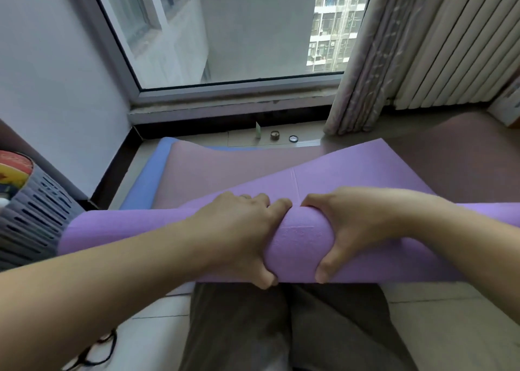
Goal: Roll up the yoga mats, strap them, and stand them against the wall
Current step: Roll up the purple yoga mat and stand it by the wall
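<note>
Under both my palms lies the purple mat [301,244], its near part wound into a thick roll. My left hand [242,235] grips the roll from above, fingers curled over the far side and thumb tucked under the near side. My right hand [354,224] grips it the same way just beside the left, the forefingers nearly touching. Beyond my fingers the unrolled end stretches flat over a mauve mat [213,173], which lies on a blue mat [149,179]. Well left of my left hand stands a grey slotted basket [33,216].
</note>
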